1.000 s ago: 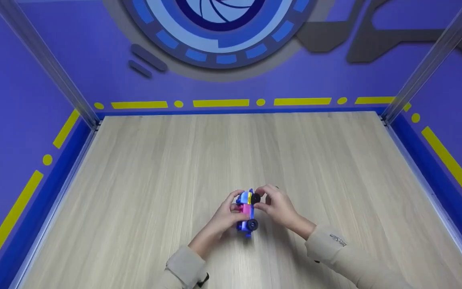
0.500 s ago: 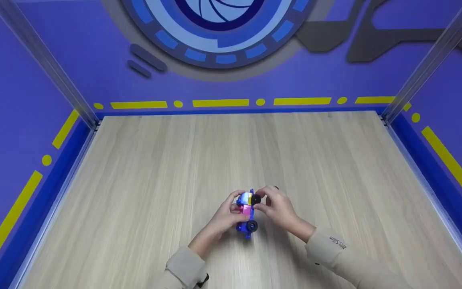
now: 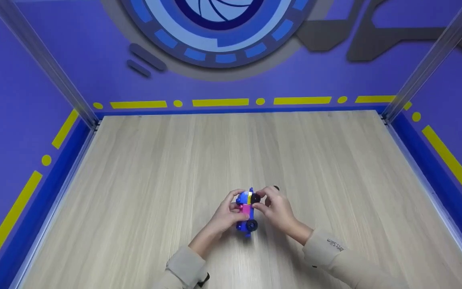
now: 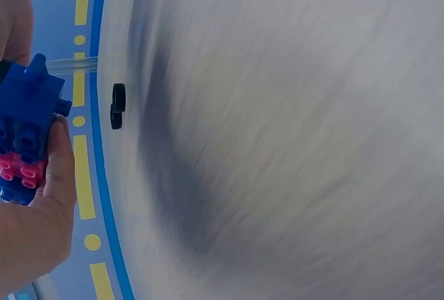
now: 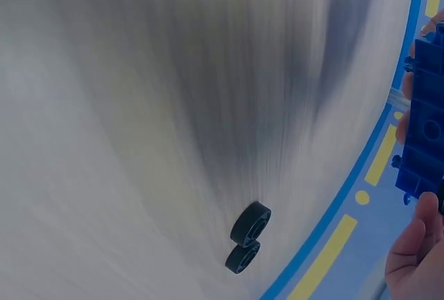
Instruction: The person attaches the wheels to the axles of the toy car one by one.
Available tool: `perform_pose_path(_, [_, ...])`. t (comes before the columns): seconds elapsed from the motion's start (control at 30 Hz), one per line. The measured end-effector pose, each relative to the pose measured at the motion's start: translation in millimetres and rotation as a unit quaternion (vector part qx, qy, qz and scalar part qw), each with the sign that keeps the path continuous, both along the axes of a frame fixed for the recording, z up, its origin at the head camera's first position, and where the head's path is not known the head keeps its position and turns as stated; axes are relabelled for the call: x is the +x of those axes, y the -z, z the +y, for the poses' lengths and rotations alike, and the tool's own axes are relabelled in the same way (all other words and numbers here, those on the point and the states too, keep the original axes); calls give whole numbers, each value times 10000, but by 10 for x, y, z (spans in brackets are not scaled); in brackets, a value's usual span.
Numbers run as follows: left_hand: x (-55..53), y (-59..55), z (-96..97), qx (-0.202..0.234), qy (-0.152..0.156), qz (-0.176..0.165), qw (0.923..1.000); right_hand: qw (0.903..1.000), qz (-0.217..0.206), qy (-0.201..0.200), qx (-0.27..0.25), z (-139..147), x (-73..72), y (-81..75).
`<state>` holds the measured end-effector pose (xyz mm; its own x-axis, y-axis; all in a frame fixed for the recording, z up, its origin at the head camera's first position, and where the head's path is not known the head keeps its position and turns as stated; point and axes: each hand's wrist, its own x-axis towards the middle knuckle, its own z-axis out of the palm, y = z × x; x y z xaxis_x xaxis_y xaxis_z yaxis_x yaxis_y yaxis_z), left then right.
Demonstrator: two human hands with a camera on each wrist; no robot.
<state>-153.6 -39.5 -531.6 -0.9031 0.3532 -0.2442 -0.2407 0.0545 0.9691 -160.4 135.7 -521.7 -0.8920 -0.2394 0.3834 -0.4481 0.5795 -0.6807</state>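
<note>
the left hand (image 3: 223, 218) grips a blue-and-pink block car (image 3: 246, 209) above the wooden table (image 3: 155, 172), while the right hand (image 3: 278, 207) pinches a black wheel (image 3: 256, 198) at its far end. two loose wheels (image 5: 247, 225) lie close together on the table.

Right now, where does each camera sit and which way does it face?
Head: on the head, facing forward and down at the toy vehicle and tabletop; left grip, right grip and sleeves show.
Left wrist: on that wrist, facing across the tabletop toward the wall, image turned sideways; left grip and part of the right grip show.
Right wrist: likewise, on its own wrist, seeing the toy vehicle's underside; right grip and left fingers show.
Both wrist views share two loose black wheels.
</note>
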Motion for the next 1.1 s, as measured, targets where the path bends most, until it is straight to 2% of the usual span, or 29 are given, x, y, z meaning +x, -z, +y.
perform_pose_path(0.17, [6, -28, -2, -68, -13, 154, 9999, 10000, 39, 48, 17, 3, -5, 13])
perform_pose_path(0.4, [69, -235, -4, -3, 5, 248, 9997, 9999, 96, 83, -2, 2, 2, 12])
perform_pose_path(0.67, [99, -301, -1, -132, 3, 278, 9995, 9999, 97, 72, -86, 2, 10, 14])
perform_pose_path(0.8, [85, -277, 0, -109, 21, 261, 9996, 9997, 126, 77, -181, -3, 17, 14])
perform_pose_path(1.03, [19, -70, 3, -53, 58, 248, 9997, 9990, 265, 75, -344, -10, 35, 33])
perform_pose_path(1.1, [18, -46, 7, -62, 66, 275, 9996, 9986, 349, 81, -381, -14, 37, 42])
